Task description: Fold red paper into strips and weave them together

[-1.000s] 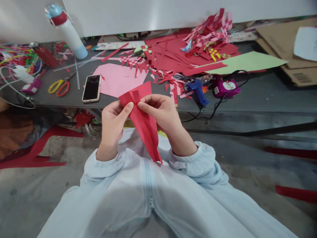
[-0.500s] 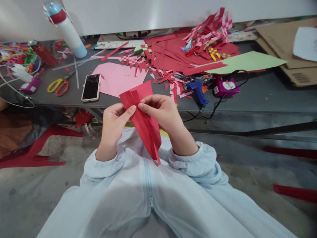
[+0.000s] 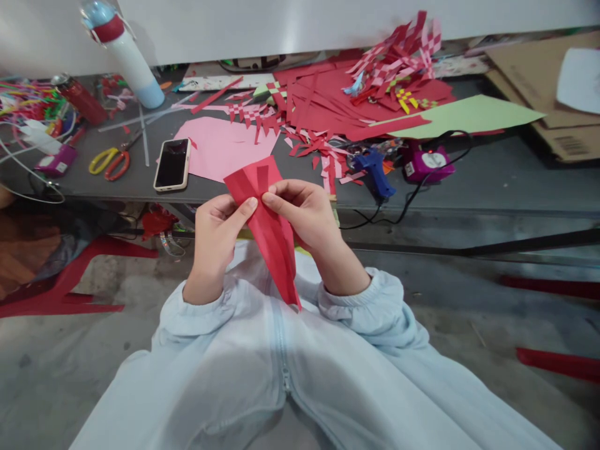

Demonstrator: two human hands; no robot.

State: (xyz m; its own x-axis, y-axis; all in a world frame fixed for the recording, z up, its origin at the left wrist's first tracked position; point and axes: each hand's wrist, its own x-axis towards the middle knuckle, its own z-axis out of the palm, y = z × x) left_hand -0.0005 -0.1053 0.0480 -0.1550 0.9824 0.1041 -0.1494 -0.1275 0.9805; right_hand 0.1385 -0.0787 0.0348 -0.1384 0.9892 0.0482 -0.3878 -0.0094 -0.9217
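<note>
A folded sheet of red paper point(image 3: 276, 250) is pinched between both my hands above my lap, its narrow end pointing down toward me. My left hand point(image 3: 216, 234) grips its left edge, thumb on top. From the other side my right hand point(image 3: 307, 212) pinches the paper's middle with thumb and forefinger, the two thumbs almost meeting. Creases run lengthwise, and a darker red strip stands near the top end. Fingers beneath the paper are hidden.
On the dark table point(image 3: 290, 200) lie a phone point(image 3: 172, 164), scissors point(image 3: 117, 159), pink paper point(image 3: 225, 147), red paper scraps point(image 3: 323, 106), green paper point(image 3: 473, 115) and a blue glue gun point(image 3: 375, 172). A bottle point(image 3: 129, 59) stands at the back left. Red chair parts point(image 3: 70, 287) flank me.
The red paper has turned slightly and narrowed as its right side folds inward between my hands. My right hand has shifted a little; the left stays nearly in place.
</note>
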